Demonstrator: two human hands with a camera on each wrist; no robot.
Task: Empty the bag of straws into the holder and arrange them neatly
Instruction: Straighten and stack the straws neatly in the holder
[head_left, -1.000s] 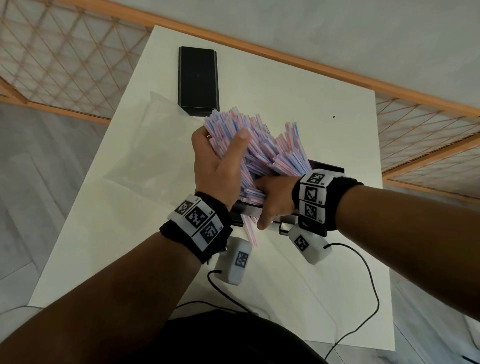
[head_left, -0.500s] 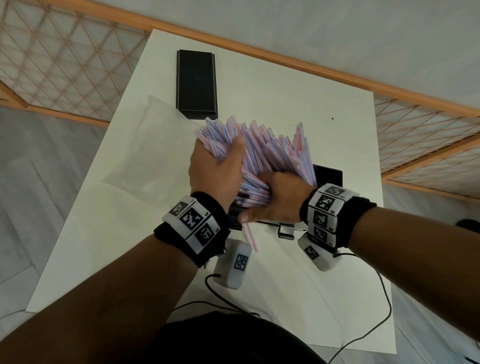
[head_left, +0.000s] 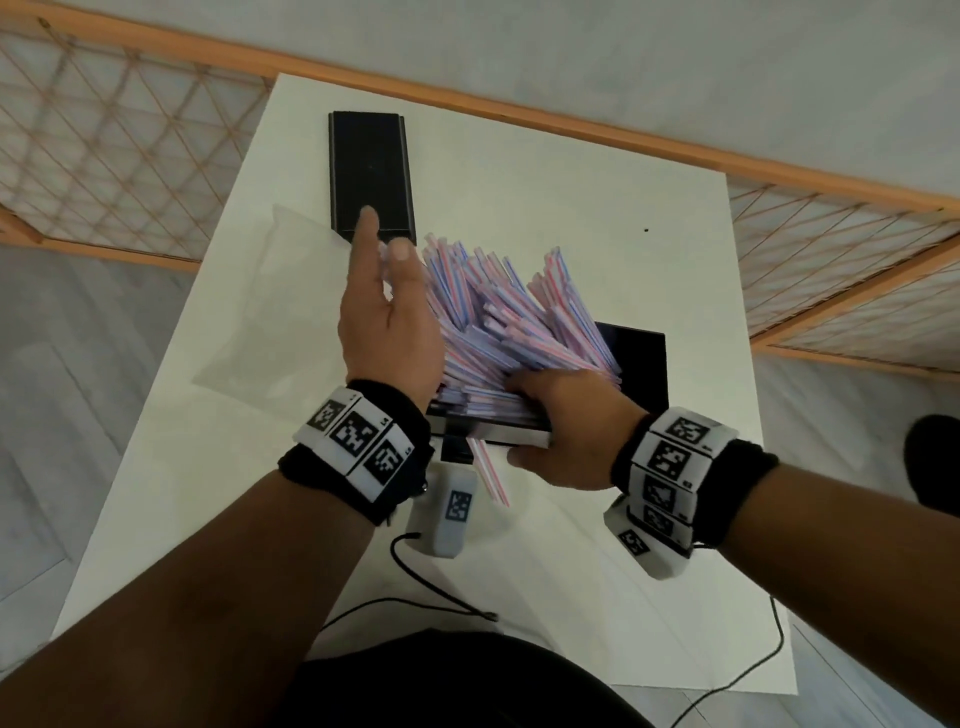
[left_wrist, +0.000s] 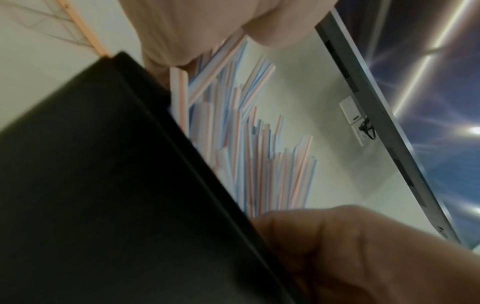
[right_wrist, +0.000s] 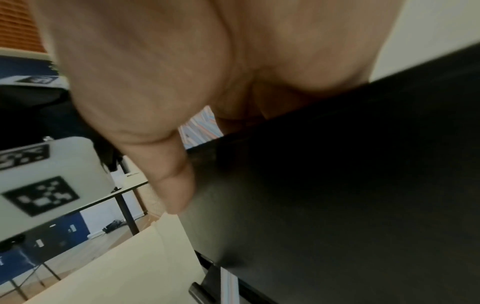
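Several red-and-blue striped straws (head_left: 509, 312) fan up and back out of the black holder (head_left: 636, 364) in the middle of the white table (head_left: 571, 208). My left hand (head_left: 385, 244) is open, fingers straight, its palm against the left side of the fan. My right hand (head_left: 524, 422) pinches the holder's near wall, fingers over the straw ends and thumb on the outer face (right_wrist: 179, 185). The left wrist view shows the straws (left_wrist: 246, 154) rising behind the holder wall (left_wrist: 91, 185). A single straw (head_left: 488, 473) pokes out below the holder's near edge.
The clear plastic bag (head_left: 275, 312) lies flat on the table left of my left hand. A black lid (head_left: 370, 171) lies at the table's far left. Camera cables (head_left: 415, 577) trail over the near part of the table. Wooden lattice panels (head_left: 104, 156) stand beyond the table's edges.
My left hand let go of the straw bundle and straightened its fingers along the left side. The straws settled lower and fanned out. My right hand slid right along the holder's near wall.
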